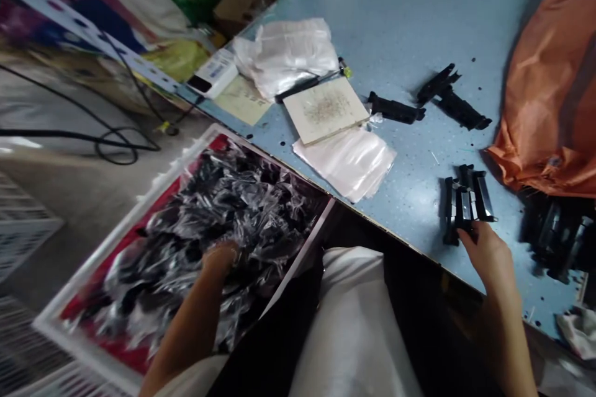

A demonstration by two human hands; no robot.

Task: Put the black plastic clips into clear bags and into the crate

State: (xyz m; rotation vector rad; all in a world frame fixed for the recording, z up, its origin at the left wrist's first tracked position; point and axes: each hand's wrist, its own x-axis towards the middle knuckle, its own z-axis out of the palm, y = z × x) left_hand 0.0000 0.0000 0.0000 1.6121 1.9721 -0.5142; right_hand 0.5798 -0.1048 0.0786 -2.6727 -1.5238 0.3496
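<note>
left hand [218, 258] lies among the plastic-wrapped black parts [251, 211] in the white-rimmed tray [139, 208], fingers hidden and state indeterminable; right hand [487, 254] contacts the black plastic parts [465, 201] on the blue table [395, 12], fingertips touching, grip indeterminable.

Can't make out much here, tbh. The left hand [220, 259] is sunk into the plastic-wrapped black parts [242, 211] in the white-framed crate [139, 211], so its fingers are hidden. The right hand [487, 257] is at the black pieces [465, 201], but no telling if it's gripping. At the right edge, the dark pile [556, 239] is shadowy and cut off, and the orange sheet [549, 93] runs out of frame. The specks on the pale board [326, 110] are too tiny to identify.
</note>
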